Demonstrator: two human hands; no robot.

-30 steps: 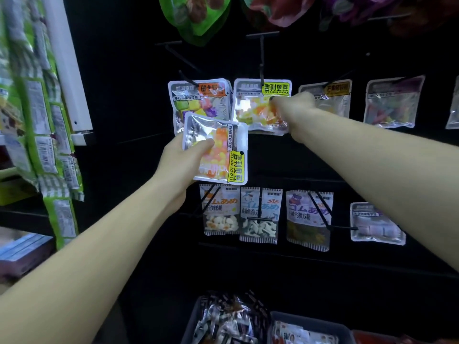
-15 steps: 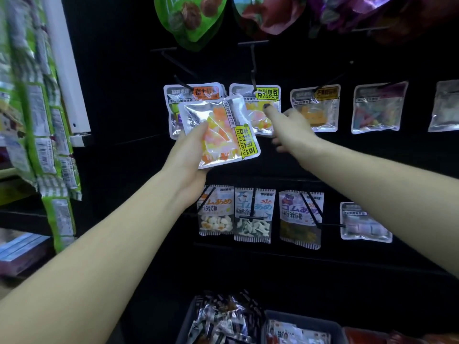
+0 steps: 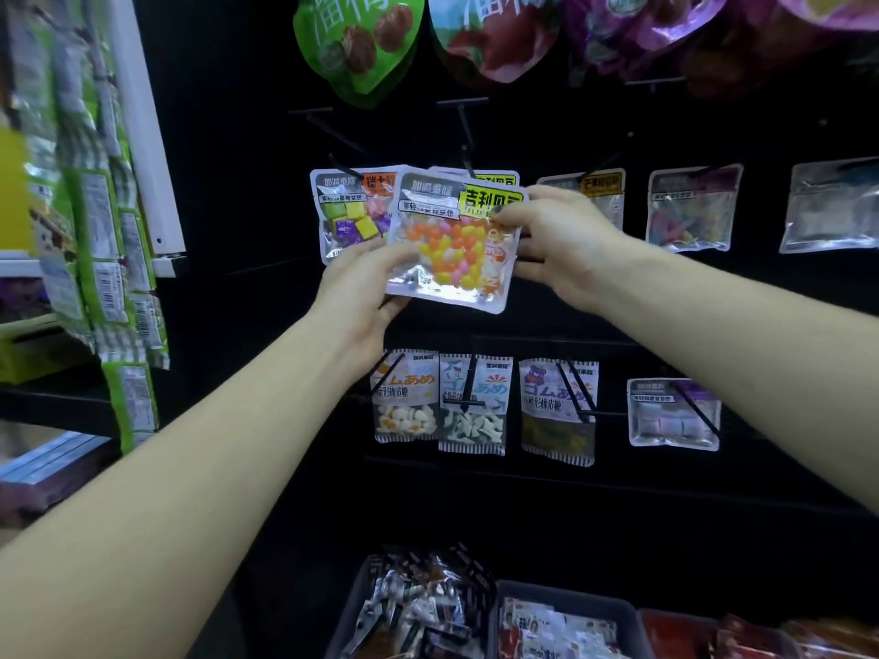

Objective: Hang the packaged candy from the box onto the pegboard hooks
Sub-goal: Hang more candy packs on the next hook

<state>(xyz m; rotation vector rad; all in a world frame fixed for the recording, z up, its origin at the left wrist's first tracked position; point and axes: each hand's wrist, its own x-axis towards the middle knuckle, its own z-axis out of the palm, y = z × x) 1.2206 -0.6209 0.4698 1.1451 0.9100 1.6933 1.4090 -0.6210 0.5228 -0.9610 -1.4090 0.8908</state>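
A clear candy packet (image 3: 452, 244) with orange and yellow sweets and a yellow label is held upright in front of the black pegboard (image 3: 238, 183). My left hand (image 3: 366, 287) grips its lower left corner. My right hand (image 3: 556, 244) pinches its upper right edge by the label. The packet sits just below a black hook (image 3: 463, 135), over a matching packet hanging there. A packet of green, yellow and purple sweets (image 3: 347, 216) hangs to its left.
More packets hang to the right (image 3: 689, 206) and in a lower row (image 3: 471, 401). Large green and red bags (image 3: 361, 40) hang above. Grey boxes of wrapped sweets (image 3: 418, 606) stand at the bottom. Green packet strips (image 3: 114, 259) hang at left.
The packet has turned upright and moved right, up to the hook. My right hand has come off the hanging packet and taken the held packet's upper right edge.
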